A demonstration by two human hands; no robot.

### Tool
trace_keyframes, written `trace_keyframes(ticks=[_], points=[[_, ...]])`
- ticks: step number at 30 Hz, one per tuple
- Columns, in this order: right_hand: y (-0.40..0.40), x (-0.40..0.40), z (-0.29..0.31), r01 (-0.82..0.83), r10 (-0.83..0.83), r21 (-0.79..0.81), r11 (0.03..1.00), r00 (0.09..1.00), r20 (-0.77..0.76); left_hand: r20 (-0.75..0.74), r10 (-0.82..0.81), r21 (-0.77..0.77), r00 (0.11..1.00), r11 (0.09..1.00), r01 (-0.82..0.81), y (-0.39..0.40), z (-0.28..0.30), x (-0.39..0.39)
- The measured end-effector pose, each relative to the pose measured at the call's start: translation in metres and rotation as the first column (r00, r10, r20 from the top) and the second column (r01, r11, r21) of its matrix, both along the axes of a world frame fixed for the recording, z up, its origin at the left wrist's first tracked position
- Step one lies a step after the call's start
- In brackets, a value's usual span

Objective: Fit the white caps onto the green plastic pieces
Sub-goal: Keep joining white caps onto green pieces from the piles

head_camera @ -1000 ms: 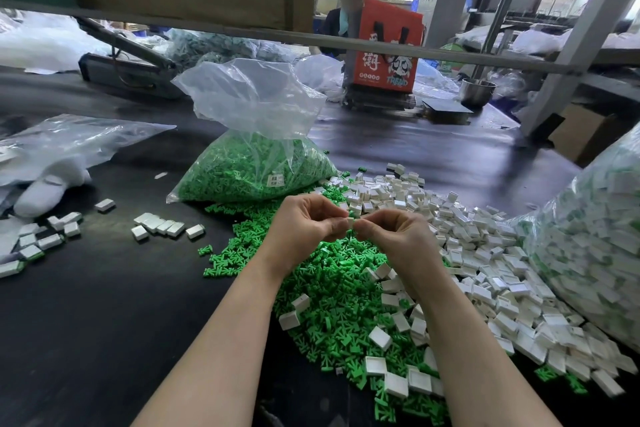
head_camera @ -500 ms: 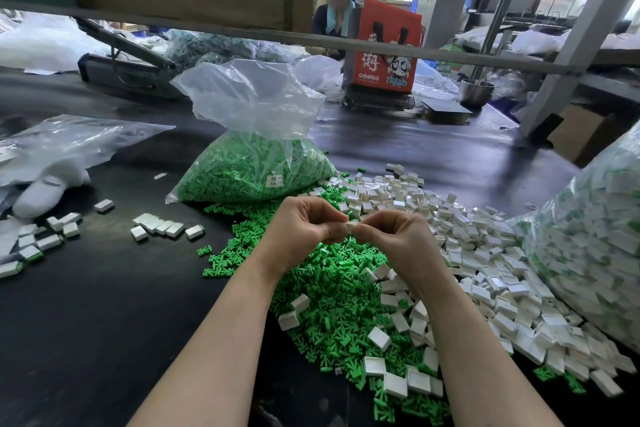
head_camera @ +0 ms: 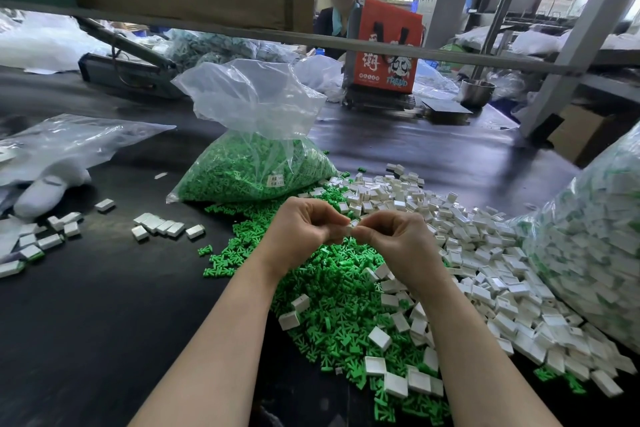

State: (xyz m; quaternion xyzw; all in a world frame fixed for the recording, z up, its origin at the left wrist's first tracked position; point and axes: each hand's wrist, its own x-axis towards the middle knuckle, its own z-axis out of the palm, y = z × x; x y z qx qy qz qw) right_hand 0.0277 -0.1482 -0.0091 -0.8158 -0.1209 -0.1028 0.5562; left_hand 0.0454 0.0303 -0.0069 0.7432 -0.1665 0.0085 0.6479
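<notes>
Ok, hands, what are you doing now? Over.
Left hand and right hand both pinching one small white cap between fingertips. Green piece inside: cannot tell. Loose green pieces below. Nothing in the way.

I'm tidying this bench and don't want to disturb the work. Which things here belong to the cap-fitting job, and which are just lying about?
Belongs to the job:
left hand and right hand, pinching a small white piece
loose heap of green plastic pieces
pile of white plastic caps
clear bag of green pieces

Lying about:
orange printed bag
steel bowl
white glove
</notes>
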Motion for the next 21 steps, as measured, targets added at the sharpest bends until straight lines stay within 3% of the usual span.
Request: trace_keyframes(ticks=[15,21], points=[[0.0024,-0.0014,-0.0008,-0.007,0.008,0.127,0.992,1.0,-0.012,-0.002,0.015,-0.085,1.0,0.996,-0.015,-0.0024,-0.0032,0.0023],[0.0044,0.0003,0.0013,0.035,-0.041,0.091,0.995,0.996,0.074,-0.139,-0.034,-0.253,0.99,0.968,-0.002,-0.0026,-0.0026,0.0011]])
